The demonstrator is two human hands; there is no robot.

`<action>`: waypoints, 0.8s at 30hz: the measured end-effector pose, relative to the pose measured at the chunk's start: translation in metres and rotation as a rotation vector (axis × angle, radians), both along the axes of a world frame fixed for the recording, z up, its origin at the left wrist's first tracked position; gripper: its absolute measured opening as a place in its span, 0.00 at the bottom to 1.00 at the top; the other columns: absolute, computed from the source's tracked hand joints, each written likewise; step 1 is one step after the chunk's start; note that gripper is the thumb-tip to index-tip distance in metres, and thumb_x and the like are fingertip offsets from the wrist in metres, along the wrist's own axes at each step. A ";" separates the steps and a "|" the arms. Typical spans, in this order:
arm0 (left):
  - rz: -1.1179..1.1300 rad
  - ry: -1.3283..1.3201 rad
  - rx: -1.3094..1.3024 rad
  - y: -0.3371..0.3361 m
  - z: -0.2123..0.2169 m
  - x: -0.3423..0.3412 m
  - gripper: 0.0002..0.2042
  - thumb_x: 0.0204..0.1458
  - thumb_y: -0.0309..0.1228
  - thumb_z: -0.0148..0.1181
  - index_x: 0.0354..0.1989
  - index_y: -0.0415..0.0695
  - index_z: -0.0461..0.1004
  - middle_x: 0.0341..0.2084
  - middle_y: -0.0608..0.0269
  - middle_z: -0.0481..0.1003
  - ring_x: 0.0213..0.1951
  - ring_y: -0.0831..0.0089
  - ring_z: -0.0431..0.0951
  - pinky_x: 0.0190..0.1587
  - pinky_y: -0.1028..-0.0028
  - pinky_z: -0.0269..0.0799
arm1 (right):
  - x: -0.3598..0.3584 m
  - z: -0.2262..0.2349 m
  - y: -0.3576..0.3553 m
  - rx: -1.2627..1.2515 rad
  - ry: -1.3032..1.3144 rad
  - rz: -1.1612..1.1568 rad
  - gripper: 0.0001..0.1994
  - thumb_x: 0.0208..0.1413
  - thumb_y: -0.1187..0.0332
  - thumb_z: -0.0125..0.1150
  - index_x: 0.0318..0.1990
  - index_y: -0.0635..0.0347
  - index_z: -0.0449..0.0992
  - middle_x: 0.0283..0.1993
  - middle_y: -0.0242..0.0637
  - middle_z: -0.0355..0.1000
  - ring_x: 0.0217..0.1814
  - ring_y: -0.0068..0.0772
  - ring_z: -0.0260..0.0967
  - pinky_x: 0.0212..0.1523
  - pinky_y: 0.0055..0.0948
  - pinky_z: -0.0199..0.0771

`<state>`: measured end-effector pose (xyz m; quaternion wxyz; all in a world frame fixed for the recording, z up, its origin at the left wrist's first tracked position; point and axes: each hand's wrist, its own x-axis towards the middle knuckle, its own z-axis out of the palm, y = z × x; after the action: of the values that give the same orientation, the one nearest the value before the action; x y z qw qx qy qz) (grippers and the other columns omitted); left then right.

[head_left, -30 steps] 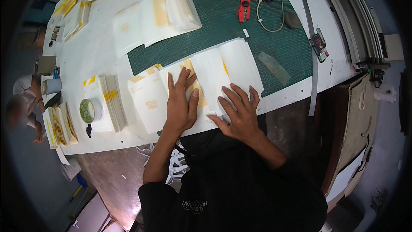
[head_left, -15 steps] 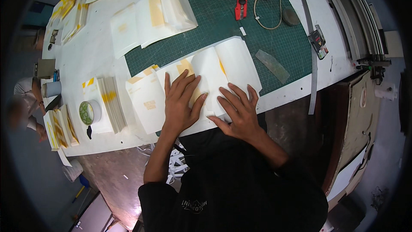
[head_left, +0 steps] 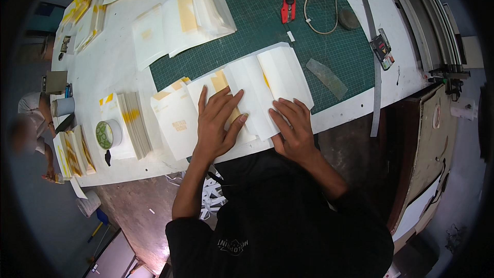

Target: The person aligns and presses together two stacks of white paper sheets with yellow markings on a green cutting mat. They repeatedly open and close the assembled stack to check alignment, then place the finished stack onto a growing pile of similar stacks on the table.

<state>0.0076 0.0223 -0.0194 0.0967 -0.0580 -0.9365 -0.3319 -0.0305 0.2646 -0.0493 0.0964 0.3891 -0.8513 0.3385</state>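
A booklet of white pages with yellow printed patches (head_left: 290, 67) lies spread near the table's front edge. My left hand (head_left: 218, 123) rests on its left part with fingers spread out flat. My right hand (head_left: 294, 131) is at the near right part. Its thumb tip goes behind the loose edge of a white page (head_left: 252, 92), and its fingers bend over that edge from the front. To the left of my left hand is a white printed sheet (head_left: 172, 118) with a pale yellow block on it.
A green cutting mat (head_left: 257, 15) bears a red cutter (head_left: 288, 5), a cable (head_left: 321, 32), a dark round weight (head_left: 349, 19) and a clear strip (head_left: 327, 78). Another open booklet (head_left: 180, 20) lies behind. At left stand a page stack (head_left: 135, 123) and a tape roll (head_left: 108, 134); another person (head_left: 36, 113) is beyond.
My right thumb has moved in behind the page edge, and the page has lifted and shifted right. My left hand stays nearly in place. The other person's hand has moved slightly down.
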 end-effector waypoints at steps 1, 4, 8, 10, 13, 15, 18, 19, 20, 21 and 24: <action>-0.011 -0.008 0.004 0.000 -0.001 0.000 0.25 0.59 0.33 0.67 0.66 0.41 0.76 0.49 0.52 0.81 0.65 0.52 0.74 0.79 0.42 0.43 | -0.001 0.001 -0.001 -0.005 0.017 -0.017 0.29 0.41 0.77 0.68 0.58 0.67 0.77 0.63 0.50 0.73 0.69 0.52 0.70 0.71 0.61 0.64; -0.064 -0.049 0.024 -0.004 0.001 0.001 0.27 0.59 0.37 0.66 0.67 0.43 0.76 0.49 0.51 0.81 0.64 0.50 0.74 0.78 0.43 0.44 | 0.000 -0.002 -0.007 -0.042 0.056 -0.110 0.28 0.38 0.80 0.67 0.54 0.69 0.79 0.57 0.49 0.75 0.63 0.53 0.72 0.67 0.57 0.70; -0.122 -0.068 0.071 -0.007 0.006 0.000 0.31 0.60 0.44 0.65 0.71 0.47 0.73 0.53 0.51 0.81 0.65 0.48 0.73 0.78 0.44 0.44 | 0.004 -0.003 -0.024 -0.136 0.092 -0.250 0.27 0.37 0.80 0.69 0.52 0.69 0.80 0.48 0.45 0.75 0.55 0.52 0.74 0.60 0.54 0.74; -0.150 -0.059 0.094 -0.009 0.007 0.000 0.33 0.59 0.46 0.65 0.72 0.47 0.71 0.56 0.51 0.80 0.66 0.48 0.72 0.78 0.44 0.44 | 0.004 -0.003 -0.024 -0.133 0.066 -0.295 0.28 0.36 0.79 0.72 0.52 0.69 0.80 0.46 0.44 0.74 0.53 0.51 0.74 0.58 0.52 0.74; -0.184 -0.053 0.051 -0.010 0.007 0.000 0.37 0.58 0.50 0.66 0.74 0.46 0.67 0.61 0.52 0.78 0.68 0.48 0.71 0.79 0.44 0.43 | 0.004 -0.001 -0.024 -0.131 0.069 -0.309 0.30 0.30 0.81 0.70 0.51 0.68 0.81 0.45 0.44 0.75 0.49 0.50 0.74 0.55 0.48 0.74; -0.188 -0.034 0.037 -0.010 0.005 0.001 0.40 0.57 0.52 0.67 0.75 0.45 0.65 0.64 0.53 0.76 0.69 0.49 0.70 0.79 0.43 0.42 | 0.003 0.001 -0.025 -0.158 0.053 -0.327 0.31 0.28 0.82 0.67 0.51 0.67 0.82 0.44 0.43 0.77 0.48 0.50 0.74 0.54 0.45 0.74; -0.176 -0.002 0.074 -0.008 0.000 0.002 0.43 0.55 0.55 0.68 0.75 0.44 0.62 0.67 0.54 0.74 0.70 0.50 0.69 0.79 0.43 0.42 | 0.002 0.003 -0.027 -0.229 -0.003 -0.361 0.29 0.32 0.81 0.68 0.50 0.66 0.82 0.43 0.42 0.78 0.48 0.49 0.75 0.53 0.43 0.73; -0.173 -0.006 0.085 -0.008 0.000 0.002 0.44 0.55 0.56 0.68 0.76 0.44 0.62 0.68 0.55 0.73 0.71 0.50 0.69 0.79 0.43 0.41 | 0.000 0.003 -0.027 -0.249 -0.009 -0.349 0.27 0.35 0.81 0.70 0.50 0.66 0.82 0.42 0.42 0.79 0.47 0.49 0.75 0.52 0.43 0.73; -0.171 -0.010 0.095 -0.007 0.001 0.002 0.45 0.54 0.56 0.68 0.76 0.43 0.61 0.69 0.55 0.73 0.71 0.50 0.69 0.79 0.42 0.41 | 0.000 0.004 -0.027 -0.268 -0.016 -0.338 0.24 0.38 0.80 0.71 0.50 0.67 0.82 0.42 0.42 0.80 0.47 0.48 0.76 0.51 0.43 0.73; -0.174 -0.036 0.074 -0.007 0.004 0.001 0.45 0.54 0.57 0.68 0.76 0.44 0.62 0.69 0.56 0.72 0.71 0.51 0.68 0.79 0.42 0.41 | 0.000 0.002 -0.029 -0.299 -0.067 -0.423 0.21 0.42 0.79 0.73 0.49 0.67 0.82 0.42 0.42 0.80 0.48 0.47 0.75 0.52 0.44 0.71; -0.181 -0.087 -0.001 -0.005 0.010 0.000 0.43 0.53 0.58 0.69 0.75 0.48 0.65 0.69 0.58 0.72 0.72 0.53 0.68 0.79 0.43 0.41 | 0.000 -0.003 -0.031 -0.326 -0.175 -0.597 0.16 0.50 0.74 0.78 0.45 0.68 0.81 0.41 0.42 0.80 0.48 0.45 0.74 0.53 0.47 0.65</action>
<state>0.0078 0.0170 -0.0091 0.0256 -0.1282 -0.9309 -0.3412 -0.0305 0.2334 -0.0524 0.1788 0.0721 -0.8674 0.4587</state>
